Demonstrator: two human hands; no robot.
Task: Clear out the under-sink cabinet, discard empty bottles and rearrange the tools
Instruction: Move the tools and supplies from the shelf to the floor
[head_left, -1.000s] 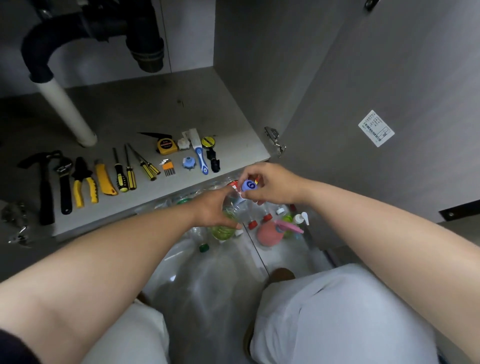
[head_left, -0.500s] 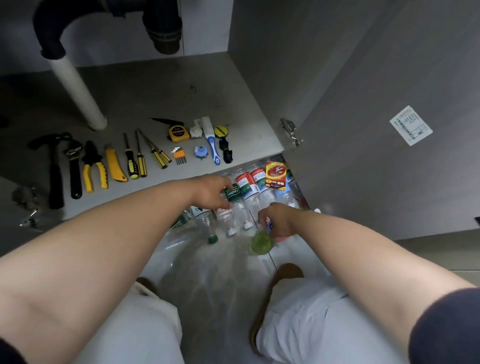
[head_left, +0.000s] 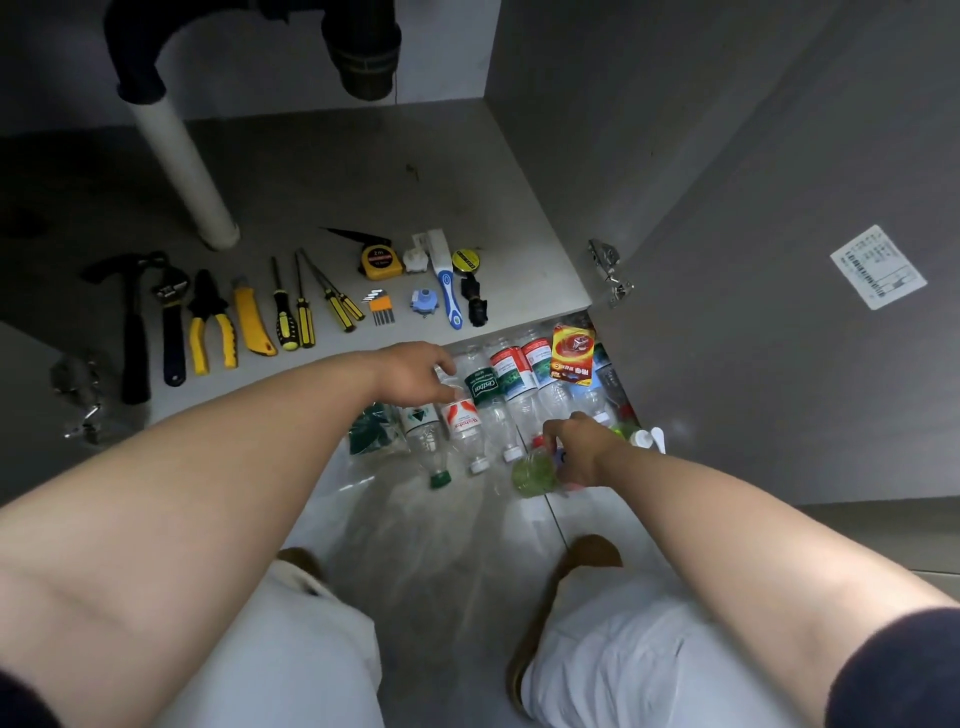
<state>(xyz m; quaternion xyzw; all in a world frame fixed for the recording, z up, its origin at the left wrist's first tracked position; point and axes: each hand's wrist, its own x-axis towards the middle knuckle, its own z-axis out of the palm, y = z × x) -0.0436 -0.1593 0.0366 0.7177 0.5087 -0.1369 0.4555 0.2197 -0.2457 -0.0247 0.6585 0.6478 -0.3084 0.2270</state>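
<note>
Several empty plastic bottles (head_left: 511, 387) lie side by side on the floor in front of the cabinet. My left hand (head_left: 415, 375) reaches over them, its fingers closing on the base of a clear bottle with a red label (head_left: 460, 415). My right hand (head_left: 582, 449) grips a bottle with green liquid (head_left: 532, 474) low over the floor tiles. A row of tools lies on the cabinet floor (head_left: 332, 171): hammer (head_left: 130, 322), wrench (head_left: 170, 322), pliers (head_left: 210, 327), yellow knife (head_left: 252, 322), screwdrivers (head_left: 291, 312), tape measure (head_left: 382, 261).
A white drain pipe (head_left: 182, 156) stands at the cabinet's back left under the black trap (head_left: 361, 57). The open cabinet door (head_left: 753, 291) is on the right, with a hinge (head_left: 608, 273). A clear plastic bag (head_left: 415, 525) lies between my knees.
My right hand came down from in front of the cabinet to the floor with the green bottle. My left hand let go of it and reached to the row of bottles.
</note>
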